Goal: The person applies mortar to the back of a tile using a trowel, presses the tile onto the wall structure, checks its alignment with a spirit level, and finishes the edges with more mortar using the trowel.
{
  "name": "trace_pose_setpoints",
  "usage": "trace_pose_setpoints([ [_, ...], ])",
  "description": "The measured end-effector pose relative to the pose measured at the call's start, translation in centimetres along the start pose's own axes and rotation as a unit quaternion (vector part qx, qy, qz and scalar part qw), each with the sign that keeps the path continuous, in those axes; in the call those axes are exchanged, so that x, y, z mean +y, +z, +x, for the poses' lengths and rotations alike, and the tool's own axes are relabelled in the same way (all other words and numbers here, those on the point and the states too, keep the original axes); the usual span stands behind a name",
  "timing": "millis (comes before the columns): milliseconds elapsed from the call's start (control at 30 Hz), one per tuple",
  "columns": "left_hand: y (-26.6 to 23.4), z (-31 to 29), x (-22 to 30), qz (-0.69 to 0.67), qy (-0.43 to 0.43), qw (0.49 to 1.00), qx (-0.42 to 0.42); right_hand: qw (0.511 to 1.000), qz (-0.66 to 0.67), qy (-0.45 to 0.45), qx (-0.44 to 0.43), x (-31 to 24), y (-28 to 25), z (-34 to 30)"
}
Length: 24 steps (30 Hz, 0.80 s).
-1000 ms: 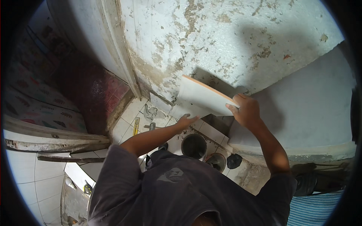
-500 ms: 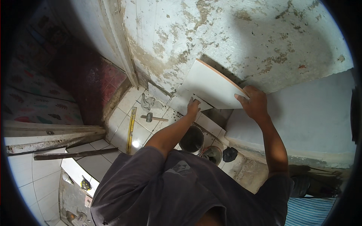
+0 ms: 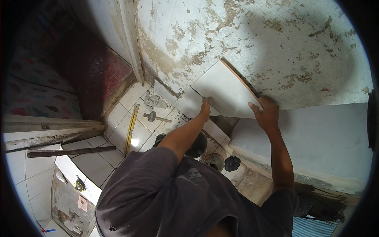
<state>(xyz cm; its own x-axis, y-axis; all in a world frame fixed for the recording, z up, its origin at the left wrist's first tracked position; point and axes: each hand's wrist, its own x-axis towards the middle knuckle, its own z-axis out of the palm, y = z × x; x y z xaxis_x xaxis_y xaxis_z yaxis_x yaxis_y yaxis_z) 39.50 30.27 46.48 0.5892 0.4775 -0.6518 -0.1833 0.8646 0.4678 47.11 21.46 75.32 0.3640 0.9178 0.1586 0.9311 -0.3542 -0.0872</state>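
A large white tile (image 3: 223, 87) with a reddish-brown edge is held up against the wall. My right hand (image 3: 267, 113) grips its right end, thumb on the white face and the other fingers behind the edge. My left hand (image 3: 205, 110) is at the tile's lower left, its fingers closed at the edge. Just left of that, another white tile (image 3: 188, 103) stands low along the wall, a dark narrow gap showing between the two. Behind the held tile's top edge lies a thin shadowed gap to the wall.
Peeling white wall (image 3: 244, 39) rises ahead. On the tiled floor lie a hammer (image 3: 152, 116), a yellow spirit level (image 3: 132, 128) and a grey rag (image 3: 153, 100). A dark bucket (image 3: 197, 145) and a black bag (image 3: 232, 163) stand below my arms. A tape measure (image 3: 80, 184) sits on a ledge at left.
The held tile has swung up and its left end now sits beside the neighbouring tile. My left hand has moved from that neighbouring tile's face up to the held tile's edge. The view has shifted slightly.
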Motion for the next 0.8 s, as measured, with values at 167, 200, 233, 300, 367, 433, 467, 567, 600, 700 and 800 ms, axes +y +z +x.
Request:
trace_pose_setpoints([
  [167, -1.1, 1.2, -0.8, 0.004, -0.023, 0.997, -0.077, 0.999, 0.015, -0.018, 0.025, 0.6, 0.7, 0.2],
  [200, -1.0, 1.3, -0.7, 0.005, -0.025, 0.997, -0.077, 1.0, 0.022, -0.013, 0.017, 0.5, 0.8, 0.2],
  [233, -0.8, 1.5, -0.6, -0.002, -0.014, 0.997, -0.078, 1.0, 0.022, -0.011, 0.017, 0.5, 0.8, 0.3],
  [300, -0.6, 1.7, -0.2, -0.008, -0.003, 0.997, -0.079, 0.999, 0.019, -0.024, 0.023, 0.4, 0.8, 0.5],
  [367, -0.1, 1.6, 0.0, 0.042, -0.002, 0.996, -0.076, 0.999, 0.016, -0.019, 0.02, 0.7, 1.1, 0.4],
  [433, 0.6, 1.2, 0.1, 0.026, -0.011, 0.997, -0.069, 1.0, 0.012, -0.013, 0.016, 1.1, 1.2, 0.1],
  [467, 0.8, 1.1, 0.2, 0.008, -0.018, 0.998, -0.062, 1.0, 0.008, -0.01, 0.023, 1.1, 1.2, 0.0],
  [567, 0.7, 1.7, -0.2, -0.013, 0.021, 0.993, -0.118, 0.999, -0.003, -0.013, 0.032, 1.1, 1.3, 0.1],
  [600, 0.4, 2.2, -0.5, -0.012, 0.017, 0.993, -0.119, 0.999, -0.011, -0.023, 0.036, 1.0, 1.3, 0.2],
  [700, 0.2, 2.9, -0.8, -0.02, 0.011, 0.988, -0.156, 0.997, -0.022, -0.043, 0.065, 1.4, 1.7, 0.3],
  [800, 0.5, 2.1, -0.1, 0.009, -0.029, 0.996, -0.087, 0.997, -0.042, -0.01, 0.064, 1.3, 1.9, 0.0],
])
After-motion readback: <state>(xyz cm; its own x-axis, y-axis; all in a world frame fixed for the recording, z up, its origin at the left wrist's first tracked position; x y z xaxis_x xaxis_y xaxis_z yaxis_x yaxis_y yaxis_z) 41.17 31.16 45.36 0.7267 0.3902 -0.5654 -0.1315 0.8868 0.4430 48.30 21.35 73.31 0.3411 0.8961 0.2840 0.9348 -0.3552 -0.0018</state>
